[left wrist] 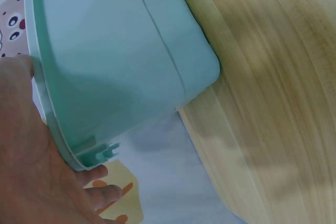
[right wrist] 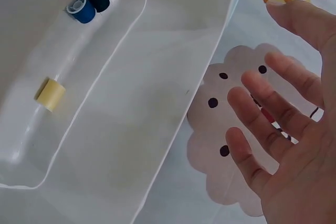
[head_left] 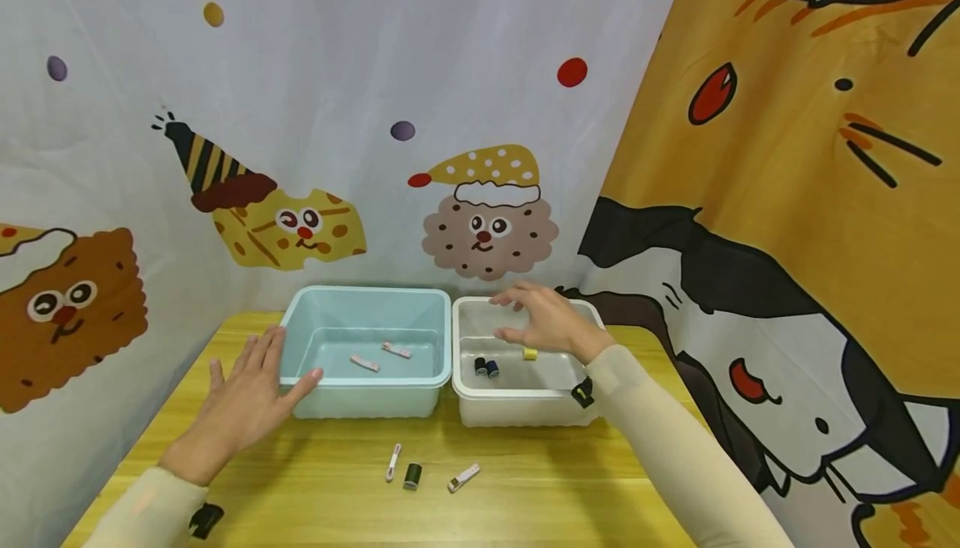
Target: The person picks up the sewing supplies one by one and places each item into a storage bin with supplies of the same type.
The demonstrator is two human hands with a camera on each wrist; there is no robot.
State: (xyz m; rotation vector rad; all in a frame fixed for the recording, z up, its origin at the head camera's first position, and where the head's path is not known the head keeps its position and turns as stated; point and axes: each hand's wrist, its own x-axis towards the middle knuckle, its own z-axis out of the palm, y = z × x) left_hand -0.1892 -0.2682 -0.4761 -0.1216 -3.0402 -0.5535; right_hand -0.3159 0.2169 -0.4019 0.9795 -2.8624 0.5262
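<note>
My left hand rests at the near left corner of a light blue bin, its fingers spread along the rim; the left wrist view shows the thumb at the bin's edge. Over the white bin, my right hand hovers with loosely bent fingers and holds nothing. A black thread spool, a blue spool and a yellow spool lie inside the white bin. Two small pale pink pieces, which look like nail clippers, lie in the blue bin.
In front of the bins on the wooden table lie a dark green thread spool, a slim pinkish-white clipper-like piece and a similar one with a metal end. A printed curtain hangs close behind the bins.
</note>
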